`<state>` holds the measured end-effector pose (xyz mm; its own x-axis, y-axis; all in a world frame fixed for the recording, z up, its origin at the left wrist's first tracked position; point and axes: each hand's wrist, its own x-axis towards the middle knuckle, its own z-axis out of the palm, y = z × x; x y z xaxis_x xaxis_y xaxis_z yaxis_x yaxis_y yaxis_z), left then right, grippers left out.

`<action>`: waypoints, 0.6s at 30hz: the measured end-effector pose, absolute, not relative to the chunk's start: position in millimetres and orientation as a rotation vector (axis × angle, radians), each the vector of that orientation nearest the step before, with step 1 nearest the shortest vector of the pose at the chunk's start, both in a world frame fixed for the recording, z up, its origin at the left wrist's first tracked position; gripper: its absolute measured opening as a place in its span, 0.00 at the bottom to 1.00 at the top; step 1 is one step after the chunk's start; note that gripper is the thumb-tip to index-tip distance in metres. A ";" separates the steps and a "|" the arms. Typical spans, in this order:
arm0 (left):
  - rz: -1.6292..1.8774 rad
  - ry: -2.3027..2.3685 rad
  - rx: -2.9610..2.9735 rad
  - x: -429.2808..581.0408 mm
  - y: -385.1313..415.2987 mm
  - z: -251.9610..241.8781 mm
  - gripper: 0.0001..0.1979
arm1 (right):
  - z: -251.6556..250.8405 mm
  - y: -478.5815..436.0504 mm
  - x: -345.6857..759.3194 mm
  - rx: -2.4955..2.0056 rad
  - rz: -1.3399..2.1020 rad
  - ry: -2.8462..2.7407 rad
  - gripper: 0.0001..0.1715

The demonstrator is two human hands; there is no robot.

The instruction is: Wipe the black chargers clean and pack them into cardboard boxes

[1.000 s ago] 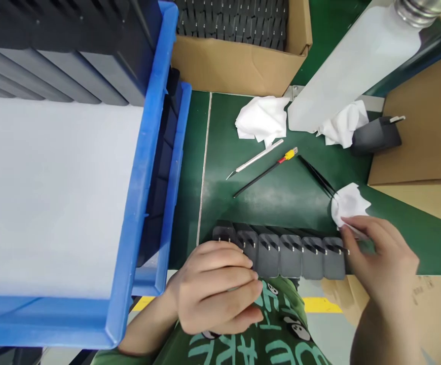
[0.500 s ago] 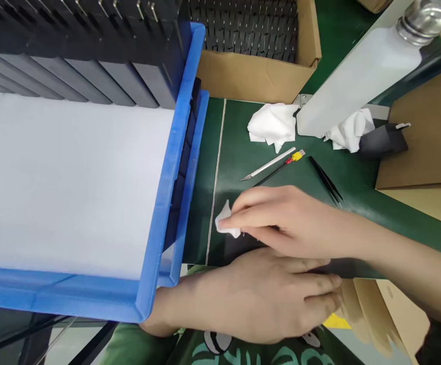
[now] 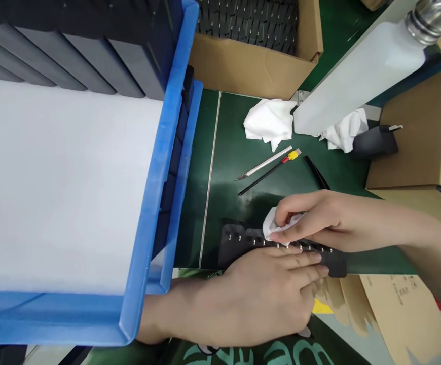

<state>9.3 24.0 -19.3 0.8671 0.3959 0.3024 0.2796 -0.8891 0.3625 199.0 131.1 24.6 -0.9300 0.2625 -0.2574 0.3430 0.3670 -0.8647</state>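
A row of several dark grey plug adapters (image 3: 239,241) lies along the near edge of the green table (image 3: 224,167). My left hand (image 3: 266,289) lies flat over the row with fingers stretched out, pressing the adapters from the near side. My right hand (image 3: 311,220) reaches across from the right and pinches a small white cloth (image 3: 271,225) against the tops of the adapters, by their metal prongs. The left end of the row shows; the middle is hidden under my hands.
A blue bin (image 3: 155,167) lined with white foam and holding dark adapters fills the left. Cardboard boxes (image 3: 258,66) of adapters stand behind and at right (image 3: 421,147). White cloths (image 3: 268,121), a craft knife (image 3: 264,163), a black stick (image 3: 269,172), tweezers (image 3: 317,172), a white bottle (image 3: 361,71) and one lone adapter (image 3: 374,142) are beyond.
My right hand with the cloth swept left along the row, then came back rightward to its middle. My left hand went from gripping the left end to lying flat over the row.
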 end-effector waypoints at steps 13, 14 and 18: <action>0.572 0.509 2.555 11.7 20.1 -16.8 0.18 | 28.3 112.4 268.7 0.737 -1.622 2.546 0.19; 0.561 0.511 2.557 11.6 20.4 -16.6 0.19 | 29.2 109.5 276.6 0.770 -1.587 2.531 0.19; 0.525 0.489 2.613 11.3 22.7 -12.8 0.20 | 33.2 98.9 310.2 0.887 -1.444 2.417 0.18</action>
<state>11.3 22.7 -12.8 0.8663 0.4130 0.2809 0.2506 -0.8459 0.4707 310.2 98.9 33.2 -0.8031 0.3957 -0.4455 0.5799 0.3470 -0.7371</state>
